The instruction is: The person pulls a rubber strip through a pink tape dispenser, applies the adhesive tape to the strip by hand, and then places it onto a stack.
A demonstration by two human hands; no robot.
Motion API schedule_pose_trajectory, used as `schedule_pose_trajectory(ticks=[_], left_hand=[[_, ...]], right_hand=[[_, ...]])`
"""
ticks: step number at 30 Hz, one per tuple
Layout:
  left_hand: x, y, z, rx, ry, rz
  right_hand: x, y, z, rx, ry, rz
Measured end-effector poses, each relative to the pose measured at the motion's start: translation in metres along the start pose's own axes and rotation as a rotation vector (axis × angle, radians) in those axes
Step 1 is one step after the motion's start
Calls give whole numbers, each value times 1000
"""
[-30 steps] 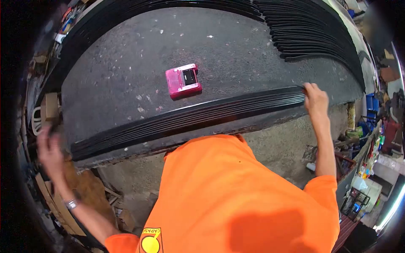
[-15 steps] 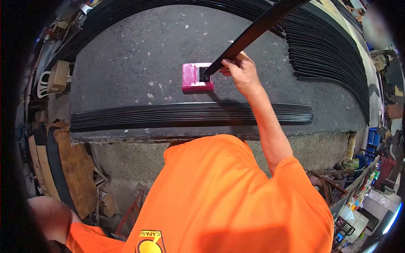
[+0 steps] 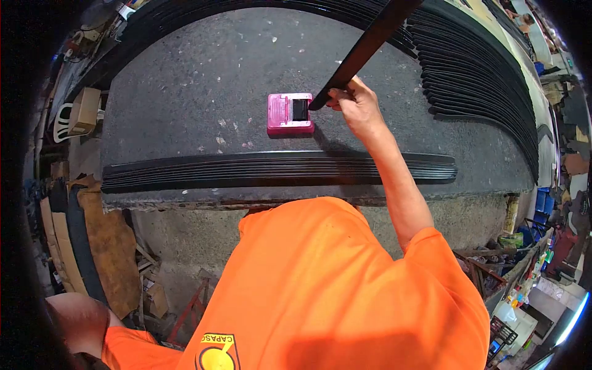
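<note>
My right hand is closed around the lower part of a long black strip, which looks like a leather belt strap. From my fingers the strip rises up and to the right, out of the picture. Its rounded lower end is just at the right edge of a small pink plastic box on the table. A dark, roller-like part shows in the box's opening. Of my left side only a bent arm appears at the lower left; my left hand is out of view.
On the dark table, a row of black strips lies along the near edge. A fanned stack of black strips covers the right side, and more line the far edge. A cardboard box on a white chair stands left.
The strip's lower end has moved slightly right, from over the box's opening to its right edge. My right hand has shifted a little to the right with it.
</note>
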State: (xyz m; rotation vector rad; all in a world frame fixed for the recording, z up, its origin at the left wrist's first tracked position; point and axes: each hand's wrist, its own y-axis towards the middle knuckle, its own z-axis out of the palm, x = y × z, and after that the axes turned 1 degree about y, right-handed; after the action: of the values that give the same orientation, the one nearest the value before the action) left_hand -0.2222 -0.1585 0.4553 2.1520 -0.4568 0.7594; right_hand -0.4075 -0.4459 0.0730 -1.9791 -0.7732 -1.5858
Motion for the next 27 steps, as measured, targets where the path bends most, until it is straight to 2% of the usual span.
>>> schedule_pose_trajectory(ticks=[6,10,14,17,19,20,21,22,23,24,25,27], left_hand=[[18,-18,-6,-45,35,-88],[39,-40,-14,-78,77,-189],[65,-71,-23,-114,126,-335],[80,-99,-30,-138,164,-500],[71,-113,-27,-150,223,-745],[97,-132,-31,-45,129,-396],[109,-155,-41,5,159,-452],[108,-175,-38,47,185,-569],[106,-197,-34,99,202,-716],[105,-223,-30,201,208,-892],[99,-250,-27,365,289,-1172],[99,-298,9,80,-502,-1066]], right_hand=[[13,2,23,26,69,16],[15,3,27,45,-18,29],[22,-6,26,66,-151,-99],[26,-13,23,48,-215,-101],[20,-17,13,29,-356,-37],[14,-21,1,5,-549,-105],[15,-29,-13,-10,-652,-53],[29,-40,-17,-86,-602,2],[36,-47,-33,-80,-705,69],[16,-58,-62,-165,-720,66],[-10,-69,-101,-221,-733,41],[-7,-96,-150,-217,-824,88]])
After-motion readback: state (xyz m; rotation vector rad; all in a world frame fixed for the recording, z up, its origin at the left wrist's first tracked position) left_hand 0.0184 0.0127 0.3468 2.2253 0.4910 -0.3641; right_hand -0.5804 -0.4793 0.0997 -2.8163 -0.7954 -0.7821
